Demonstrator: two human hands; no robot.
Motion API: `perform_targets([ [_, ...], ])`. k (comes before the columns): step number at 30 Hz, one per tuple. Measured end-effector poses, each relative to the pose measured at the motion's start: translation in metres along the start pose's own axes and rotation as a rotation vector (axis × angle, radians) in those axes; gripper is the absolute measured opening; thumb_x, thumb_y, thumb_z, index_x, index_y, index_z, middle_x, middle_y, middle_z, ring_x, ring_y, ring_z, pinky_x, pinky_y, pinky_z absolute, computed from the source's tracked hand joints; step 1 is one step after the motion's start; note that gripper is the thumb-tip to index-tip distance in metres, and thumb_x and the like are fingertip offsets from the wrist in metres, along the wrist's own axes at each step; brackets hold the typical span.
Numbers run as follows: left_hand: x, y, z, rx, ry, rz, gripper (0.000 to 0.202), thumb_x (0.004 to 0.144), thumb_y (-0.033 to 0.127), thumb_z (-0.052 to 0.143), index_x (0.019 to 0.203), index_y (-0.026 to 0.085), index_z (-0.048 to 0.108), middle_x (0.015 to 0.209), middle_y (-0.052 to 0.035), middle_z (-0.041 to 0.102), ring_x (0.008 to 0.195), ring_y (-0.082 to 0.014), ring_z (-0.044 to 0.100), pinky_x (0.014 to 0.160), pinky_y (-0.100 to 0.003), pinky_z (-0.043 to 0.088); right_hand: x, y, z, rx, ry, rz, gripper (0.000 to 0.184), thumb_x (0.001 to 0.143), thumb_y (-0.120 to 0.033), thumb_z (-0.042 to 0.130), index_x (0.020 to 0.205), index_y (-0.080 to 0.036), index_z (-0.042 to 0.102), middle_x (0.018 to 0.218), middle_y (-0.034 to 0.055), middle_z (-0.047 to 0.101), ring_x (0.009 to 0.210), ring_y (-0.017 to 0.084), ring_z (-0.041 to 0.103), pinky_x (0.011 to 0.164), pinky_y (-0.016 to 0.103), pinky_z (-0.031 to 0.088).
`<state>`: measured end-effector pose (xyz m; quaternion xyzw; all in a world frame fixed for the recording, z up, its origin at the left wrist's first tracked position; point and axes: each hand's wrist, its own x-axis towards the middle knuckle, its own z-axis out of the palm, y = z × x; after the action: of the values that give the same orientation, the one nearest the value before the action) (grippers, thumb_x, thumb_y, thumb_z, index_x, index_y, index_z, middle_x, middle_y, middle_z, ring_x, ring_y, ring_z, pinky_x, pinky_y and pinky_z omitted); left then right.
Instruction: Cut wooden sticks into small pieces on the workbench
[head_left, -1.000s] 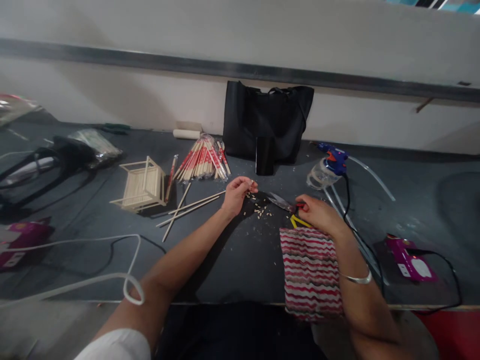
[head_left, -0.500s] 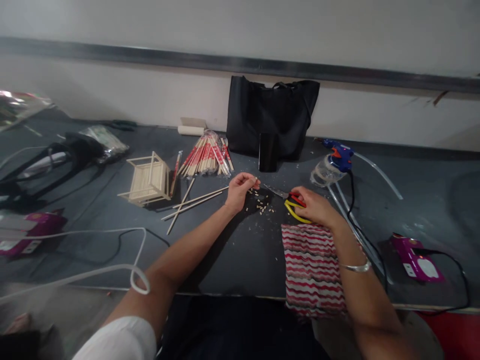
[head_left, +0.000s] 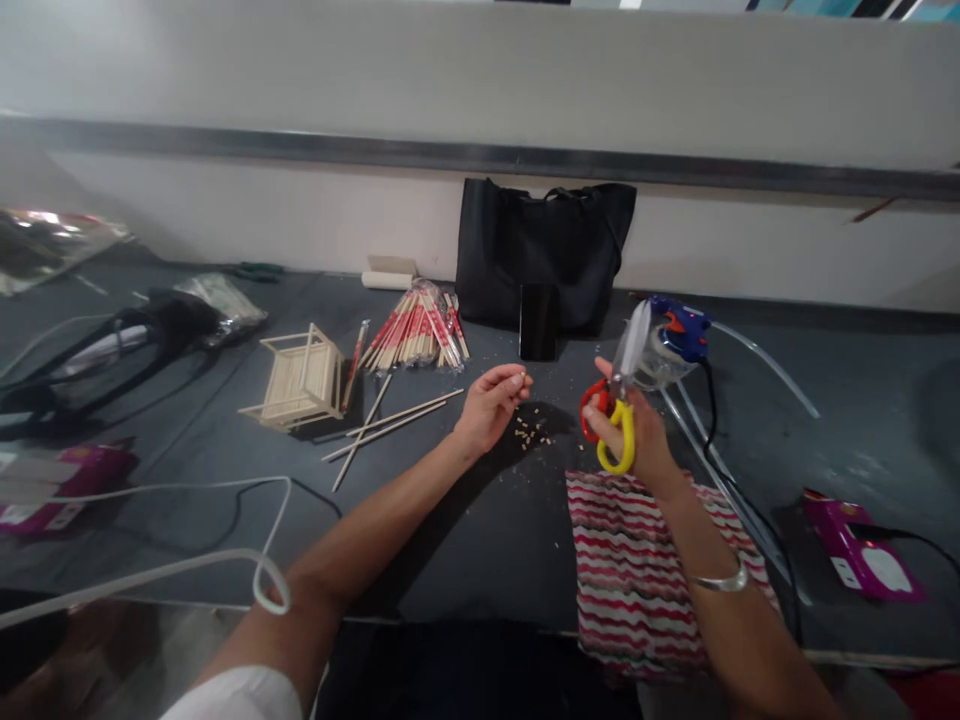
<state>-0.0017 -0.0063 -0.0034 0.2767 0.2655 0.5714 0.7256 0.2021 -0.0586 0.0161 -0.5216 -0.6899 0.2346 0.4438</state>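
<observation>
My left hand [head_left: 491,405] is closed in a pinch above the table. A tiny pale bit shows at its fingertips, much like the short cut stick pieces [head_left: 529,432] scattered on the table just below. My right hand [head_left: 646,440] holds scissors [head_left: 621,390] with one red and one yellow handle loop. Their blades point up and away from the left hand, apart from any stick. Several loose wooden sticks [head_left: 394,422] lie crossed to the left of my left hand. Farther left stands a small frame built of sticks [head_left: 304,378].
Wrapped chopsticks [head_left: 420,325] lie fanned out behind the sticks. A black bag [head_left: 544,240] leans on the wall, a phone [head_left: 538,322] before it. At right are a blue glue gun [head_left: 682,328], a striped cloth [head_left: 637,570] and a purple power strip [head_left: 862,550]. A white cable [head_left: 187,487] crosses at left.
The scissors have swung away from my left hand, from pointing left at it to pointing upward. My left hand stays pinched at nearly the same place. The view has tilted slightly up.
</observation>
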Motion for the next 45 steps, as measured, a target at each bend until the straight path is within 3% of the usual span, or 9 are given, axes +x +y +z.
perform_targets([
  [2, -0.004, 0.000, 0.004, -0.023, -0.027, -0.016, 0.031, 0.053, 0.022, 0.094, 0.073, 0.016, 0.072, 0.067, 0.0013, 0.070, 0.059, -0.0077, 0.061, 0.060, -0.020, 0.048, -0.002, 0.003, 0.008, -0.152, 0.005, -0.160, 0.049, 0.091, -0.031, 0.055, 0.140, -0.028, 0.052, 0.100, 0.0037, 0.065, 0.090, 0.019, 0.065, 0.086, 0.037, 0.056],
  [4, -0.006, 0.000, 0.006, -0.037, -0.048, -0.019, 0.032, 0.051, 0.022, 0.096, 0.071, 0.016, 0.071, 0.066, 0.0017, 0.070, 0.060, -0.0083, 0.062, 0.060, -0.019, 0.049, -0.005, 0.006, 0.015, -0.294, 0.012, -0.272, 0.047, 0.091, -0.025, 0.050, 0.139, -0.026, 0.055, 0.105, 0.0071, 0.064, 0.097, 0.022, 0.063, 0.089, 0.040, 0.054],
  [9, -0.008, -0.001, 0.007, -0.033, -0.096, -0.047, 0.034, 0.053, 0.028, 0.097, 0.070, 0.016, 0.070, 0.063, 0.0025, 0.068, 0.059, -0.0090, 0.061, 0.061, -0.020, 0.050, -0.008, 0.012, 0.026, -0.506, 0.057, -0.377, 0.033, 0.091, -0.027, 0.054, 0.122, -0.021, 0.063, 0.092, 0.0069, 0.059, 0.086, 0.023, 0.058, 0.079, 0.036, 0.052],
  [12, -0.009, -0.004, 0.007, -0.028, -0.065, -0.072, 0.036, 0.051, 0.030, 0.097, 0.070, 0.016, 0.069, 0.066, 0.0022, 0.070, 0.060, -0.0095, 0.062, 0.063, -0.021, 0.050, -0.008, 0.012, 0.030, -0.589, 0.062, -0.412, 0.027, 0.093, -0.029, 0.053, 0.116, -0.021, 0.065, 0.089, 0.0062, 0.058, 0.085, 0.023, 0.055, 0.077, 0.033, 0.049],
  [18, -0.010, -0.011, 0.004, -0.010, -0.052, -0.097, 0.036, 0.048, 0.021, 0.096, 0.072, 0.015, 0.070, 0.067, 0.0020, 0.069, 0.062, -0.0093, 0.061, 0.066, -0.021, 0.048, -0.009, 0.010, 0.036, -0.684, 0.045, -0.362, 0.031, 0.091, -0.031, 0.055, 0.118, -0.020, 0.067, 0.090, 0.0071, 0.056, 0.086, 0.024, 0.052, 0.076, 0.033, 0.045],
  [22, -0.010, -0.014, 0.002, -0.020, -0.053, -0.097, 0.032, 0.053, 0.022, 0.094, 0.071, 0.015, 0.068, 0.066, 0.0027, 0.067, 0.059, -0.0086, 0.058, 0.063, -0.021, 0.046, -0.010, 0.011, 0.036, -0.706, 0.049, -0.316, 0.033, 0.091, -0.032, 0.056, 0.120, -0.021, 0.066, 0.089, 0.0070, 0.057, 0.084, 0.023, 0.052, 0.074, 0.033, 0.044],
  [28, -0.009, -0.015, 0.000, -0.064, -0.073, -0.086, 0.037, 0.050, 0.025, 0.097, 0.071, 0.017, 0.067, 0.067, 0.0022, 0.071, 0.064, -0.0113, 0.065, 0.066, -0.022, 0.050, -0.010, 0.011, 0.037, -0.732, 0.062, -0.337, 0.032, 0.093, -0.035, 0.055, 0.118, -0.018, 0.066, 0.088, 0.0071, 0.058, 0.083, 0.023, 0.053, 0.075, 0.033, 0.044],
  [45, -0.009, -0.014, 0.003, -0.038, -0.055, -0.079, 0.036, 0.048, 0.022, 0.095, 0.070, 0.017, 0.068, 0.062, 0.0031, 0.069, 0.058, -0.0104, 0.063, 0.062, -0.022, 0.049, -0.012, 0.006, 0.043, -0.755, 0.074, -0.274, 0.038, 0.095, -0.045, 0.053, 0.119, -0.019, 0.066, 0.089, 0.0078, 0.055, 0.086, 0.025, 0.050, 0.076, 0.036, 0.043],
])
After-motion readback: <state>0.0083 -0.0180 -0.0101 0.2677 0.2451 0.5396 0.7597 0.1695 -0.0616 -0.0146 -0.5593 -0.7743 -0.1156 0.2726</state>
